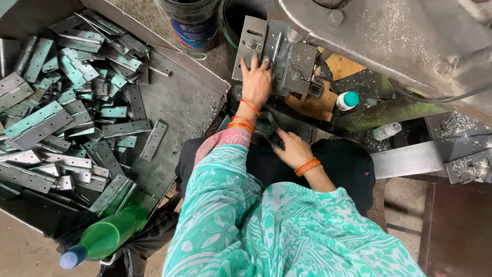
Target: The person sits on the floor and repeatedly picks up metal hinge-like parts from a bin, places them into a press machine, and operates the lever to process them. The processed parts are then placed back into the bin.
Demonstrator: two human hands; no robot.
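Note:
My left hand (256, 79) reaches forward and presses flat on a grey metal hinge plate (251, 38) lying on the bed of a press machine (292, 56). Its fingers are spread over the plate's lower edge. My right hand (291, 147) rests lower, by my lap, with fingers curled against a dark green metal part (266, 125) of the machine; I cannot tell whether it grips anything. Orange bangles ring both wrists.
A sloped metal tray (179, 102) on the left holds a heap of grey hinges (66, 102). A green bottle (105, 237) lies at its near corner. Two buckets (189, 20) stand behind. A small white bottle (347, 100) sits right of the press, and the machine's heavy arm (400, 36) overhangs.

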